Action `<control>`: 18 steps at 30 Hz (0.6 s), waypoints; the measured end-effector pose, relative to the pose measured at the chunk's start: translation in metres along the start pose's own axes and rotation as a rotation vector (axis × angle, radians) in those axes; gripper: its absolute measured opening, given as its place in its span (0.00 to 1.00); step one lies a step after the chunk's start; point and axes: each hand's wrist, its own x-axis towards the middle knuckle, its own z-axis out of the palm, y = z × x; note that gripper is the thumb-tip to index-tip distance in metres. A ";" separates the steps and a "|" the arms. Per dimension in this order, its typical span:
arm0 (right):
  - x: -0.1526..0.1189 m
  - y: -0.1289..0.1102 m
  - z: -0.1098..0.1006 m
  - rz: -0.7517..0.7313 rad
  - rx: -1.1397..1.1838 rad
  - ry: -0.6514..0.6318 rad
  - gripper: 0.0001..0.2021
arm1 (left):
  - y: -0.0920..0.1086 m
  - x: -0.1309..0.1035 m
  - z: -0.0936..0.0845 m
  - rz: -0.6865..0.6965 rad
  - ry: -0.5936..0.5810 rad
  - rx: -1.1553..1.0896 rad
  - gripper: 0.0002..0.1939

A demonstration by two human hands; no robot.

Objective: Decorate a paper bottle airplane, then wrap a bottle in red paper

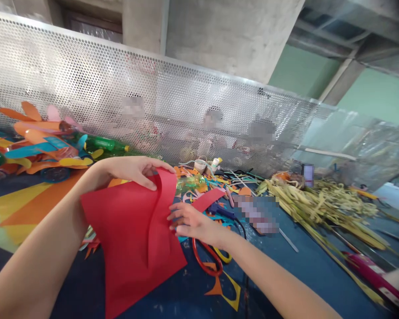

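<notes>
My left hand [145,172] is closed on the top edge of a sheet of red paper [129,235], thumb in front. The sheet is tilted above the table, and a flap on its right side is curled over. At that right edge is my right hand [194,225], its fingers apart and slightly bent, close to or touching the paper. Just below it lie red-handled scissors [208,263]; their blades are hidden. Beyond the right hand are a strip of red paper [209,199] and a blue glue gun [222,211] with a dark cord.
Paper planes [41,137] and coloured sheets [33,204] are at left. Paper scraps [224,288] litter the blue table [295,283]. Dry leaf strips [306,204] and a magenta tool [374,274] lie at right. A perforated metal screen [96,75] runs along the back.
</notes>
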 end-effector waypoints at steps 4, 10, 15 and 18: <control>0.002 0.013 0.011 -0.042 -0.271 0.304 0.40 | 0.005 0.004 0.008 -0.024 -0.158 -0.225 0.39; 0.007 0.016 0.007 -0.172 -0.287 0.301 0.16 | 0.015 0.007 0.016 -0.007 -0.206 -0.269 0.39; 0.011 0.009 -0.013 -0.169 -0.321 0.373 0.12 | 0.003 0.009 0.007 0.030 -0.084 -0.169 0.38; 0.013 0.010 -0.038 -0.168 -0.253 0.496 0.14 | -0.011 0.008 -0.001 0.061 0.009 -0.019 0.41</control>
